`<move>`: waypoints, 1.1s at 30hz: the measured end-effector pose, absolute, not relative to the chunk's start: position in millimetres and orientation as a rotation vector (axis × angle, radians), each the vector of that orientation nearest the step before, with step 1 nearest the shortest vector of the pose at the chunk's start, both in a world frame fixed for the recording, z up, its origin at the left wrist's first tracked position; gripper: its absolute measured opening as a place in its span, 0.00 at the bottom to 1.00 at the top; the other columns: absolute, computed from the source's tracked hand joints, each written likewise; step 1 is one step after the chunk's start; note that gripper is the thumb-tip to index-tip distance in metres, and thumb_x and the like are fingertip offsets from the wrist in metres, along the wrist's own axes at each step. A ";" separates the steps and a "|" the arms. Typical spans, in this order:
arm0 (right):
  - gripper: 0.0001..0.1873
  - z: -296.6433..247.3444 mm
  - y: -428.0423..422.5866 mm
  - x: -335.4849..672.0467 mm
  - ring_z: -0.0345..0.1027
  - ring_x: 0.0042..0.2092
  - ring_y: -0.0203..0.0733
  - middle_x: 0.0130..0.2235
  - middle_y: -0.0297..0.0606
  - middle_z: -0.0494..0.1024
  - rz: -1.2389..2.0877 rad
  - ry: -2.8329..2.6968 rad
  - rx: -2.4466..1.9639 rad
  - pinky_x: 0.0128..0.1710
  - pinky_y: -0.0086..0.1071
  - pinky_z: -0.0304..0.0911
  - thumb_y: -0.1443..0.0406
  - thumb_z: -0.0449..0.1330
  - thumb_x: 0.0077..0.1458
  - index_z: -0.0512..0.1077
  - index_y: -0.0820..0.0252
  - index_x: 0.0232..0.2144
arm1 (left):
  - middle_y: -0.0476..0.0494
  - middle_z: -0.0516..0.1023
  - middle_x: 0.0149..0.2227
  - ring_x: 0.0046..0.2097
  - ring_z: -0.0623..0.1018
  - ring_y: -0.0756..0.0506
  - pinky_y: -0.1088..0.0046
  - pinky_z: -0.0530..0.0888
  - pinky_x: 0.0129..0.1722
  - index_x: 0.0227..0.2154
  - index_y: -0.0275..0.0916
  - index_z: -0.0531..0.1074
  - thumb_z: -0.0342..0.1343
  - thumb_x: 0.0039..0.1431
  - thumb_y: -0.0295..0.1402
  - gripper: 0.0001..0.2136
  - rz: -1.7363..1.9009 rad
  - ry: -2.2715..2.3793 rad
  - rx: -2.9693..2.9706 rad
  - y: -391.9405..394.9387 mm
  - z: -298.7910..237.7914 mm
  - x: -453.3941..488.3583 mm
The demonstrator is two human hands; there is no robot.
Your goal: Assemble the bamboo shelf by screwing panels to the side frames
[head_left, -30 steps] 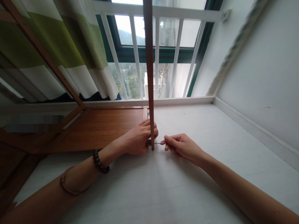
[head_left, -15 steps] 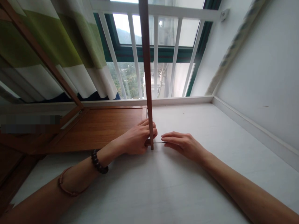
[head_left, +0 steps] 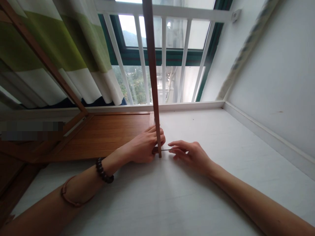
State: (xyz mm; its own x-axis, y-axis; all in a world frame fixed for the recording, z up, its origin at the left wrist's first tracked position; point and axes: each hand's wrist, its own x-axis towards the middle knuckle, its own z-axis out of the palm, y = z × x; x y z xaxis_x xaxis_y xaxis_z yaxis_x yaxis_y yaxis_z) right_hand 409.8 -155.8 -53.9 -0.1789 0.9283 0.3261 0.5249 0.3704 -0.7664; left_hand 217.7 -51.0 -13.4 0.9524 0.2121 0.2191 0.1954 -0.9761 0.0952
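A slim brown wooden bar (head_left: 153, 72) rises in front of the window, its lower end near the floor. My left hand (head_left: 145, 144) is closed around that end, next to a reddish-brown wooden panel (head_left: 115, 131); the bar hides some of its fingertips. From the bar's foot a thin metal rod (head_left: 165, 150), perhaps a hex key, sticks out to the right. Its outer end lies at the fingertips of my right hand (head_left: 190, 152), with the thumb and fingers curled around it in a loose pinch. What the rod enters is hidden.
The panel belongs to a wooden frame with a slanting bar (head_left: 49, 62) at the left. Striped curtains (head_left: 81, 49) hang behind it. A white railing (head_left: 184, 12) crosses the window. The pale floor (head_left: 172, 196) meets a white wall (head_left: 283, 75) on the right.
My right hand has shifted slightly left along the rod, and its fingers have spread and curled more. The bar's upper part leans a bit further left. My left hand stays in place.
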 end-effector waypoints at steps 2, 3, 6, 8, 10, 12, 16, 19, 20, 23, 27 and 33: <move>0.13 -54.4 -155.9 404.1 0.64 0.17 0.28 0.32 0.36 0.80 0.957 -1.569 -1.303 0.18 0.24 0.63 0.59 0.54 0.57 0.69 0.59 0.42 | 0.46 0.65 0.33 0.42 0.66 0.44 0.62 0.63 0.52 0.26 0.39 0.62 0.51 0.40 0.21 0.09 0.346 0.321 3.034 -50.7 -13.5 217.9; 0.14 -54.1 -155.7 401.9 0.58 0.15 0.26 0.31 0.37 0.80 1.086 -1.478 -1.305 0.15 0.23 0.58 0.57 0.55 0.57 0.69 0.60 0.40 | 0.46 0.65 0.33 0.42 0.66 0.44 0.62 0.64 0.51 0.26 0.39 0.61 0.51 0.40 0.21 0.09 0.341 0.326 3.036 -50.5 -13.7 218.1; 0.14 -52.3 -154.8 399.6 0.59 0.15 0.25 0.30 0.38 0.80 1.256 -1.385 -1.274 0.14 0.22 0.56 0.56 0.57 0.54 0.70 0.62 0.36 | 0.47 0.65 0.32 0.41 0.66 0.45 0.62 0.64 0.51 0.26 0.39 0.61 0.51 0.41 0.21 0.08 0.337 0.341 3.044 -49.8 -14.3 218.5; 0.14 -51.6 -154.1 401.8 0.67 0.20 0.29 0.29 0.38 0.79 1.262 -1.390 -1.236 0.17 0.22 0.59 0.58 0.58 0.53 0.71 0.63 0.36 | 0.47 0.65 0.32 0.40 0.66 0.45 0.62 0.63 0.51 0.26 0.39 0.61 0.51 0.41 0.22 0.08 0.346 0.349 3.051 -49.7 -14.6 218.7; 0.15 -51.7 -153.2 406.7 0.73 0.28 0.34 0.33 0.40 0.80 1.323 -1.409 -1.172 0.23 0.24 0.65 0.59 0.61 0.51 0.71 0.63 0.39 | 0.47 0.65 0.32 0.40 0.66 0.45 0.62 0.63 0.51 0.26 0.39 0.61 0.51 0.41 0.22 0.08 0.347 0.345 3.056 -49.9 -14.4 218.8; 0.18 -52.2 -152.0 412.9 0.75 0.38 0.39 0.40 0.43 0.79 1.457 -1.444 -1.060 0.34 0.29 0.70 0.62 0.63 0.49 0.70 0.62 0.43 | 0.47 0.65 0.32 0.40 0.66 0.45 0.63 0.64 0.51 0.26 0.39 0.62 0.51 0.41 0.22 0.08 0.342 0.338 3.059 -50.3 -14.0 218.8; 0.19 -53.1 -151.1 422.6 0.72 0.47 0.41 0.47 0.41 0.76 1.397 -1.634 -0.964 0.49 0.37 0.67 0.65 0.61 0.52 0.70 0.61 0.47 | 0.46 0.66 0.32 0.40 0.66 0.45 0.63 0.64 0.50 0.26 0.39 0.62 0.51 0.42 0.22 0.07 0.351 0.333 3.070 -50.7 -13.2 218.8; 0.16 -52.3 -152.5 425.8 0.74 0.44 0.40 0.44 0.37 0.78 0.914 -1.910 -1.121 0.46 0.33 0.68 0.65 0.57 0.56 0.71 0.57 0.47 | 0.46 0.66 0.32 0.41 0.66 0.45 0.63 0.64 0.50 0.26 0.39 0.63 0.51 0.42 0.22 0.08 0.352 0.328 3.074 -50.7 -13.2 218.7; 0.16 -51.8 -153.1 426.5 0.74 0.42 0.40 0.43 0.36 0.79 0.745 -1.999 -1.165 0.44 0.32 0.68 0.65 0.57 0.56 0.72 0.56 0.48 | 0.46 0.66 0.32 0.41 0.66 0.44 0.63 0.64 0.50 0.27 0.39 0.63 0.51 0.42 0.22 0.08 0.353 0.329 3.074 -50.7 -13.2 218.7; 0.17 -50.1 -154.3 428.2 0.75 0.41 0.41 0.42 0.36 0.79 0.349 -2.191 -1.211 0.41 0.30 0.69 0.64 0.55 0.58 0.70 0.53 0.50 | 0.46 0.65 0.32 0.41 0.66 0.44 0.63 0.64 0.50 0.26 0.39 0.62 0.51 0.41 0.21 0.08 0.362 0.329 3.067 -50.6 -13.2 218.8; 0.16 -48.1 -153.6 428.4 0.74 0.43 0.40 0.46 0.36 0.77 0.015 -2.306 -1.154 0.41 0.31 0.68 0.64 0.54 0.59 0.70 0.54 0.50 | 0.46 0.66 0.32 0.40 0.66 0.45 0.63 0.64 0.50 0.26 0.39 0.61 0.51 0.41 0.21 0.09 0.368 0.318 3.053 -50.7 -13.1 218.9; 0.14 -43.0 -154.0 427.9 0.73 0.37 0.38 0.40 0.40 0.79 -0.081 -2.346 -1.085 0.35 0.30 0.66 0.62 0.54 0.60 0.71 0.58 0.46 | 0.46 0.66 0.33 0.41 0.66 0.44 0.64 0.65 0.49 0.27 0.39 0.62 0.51 0.41 0.20 0.09 0.392 0.320 3.040 -51.1 -13.7 218.7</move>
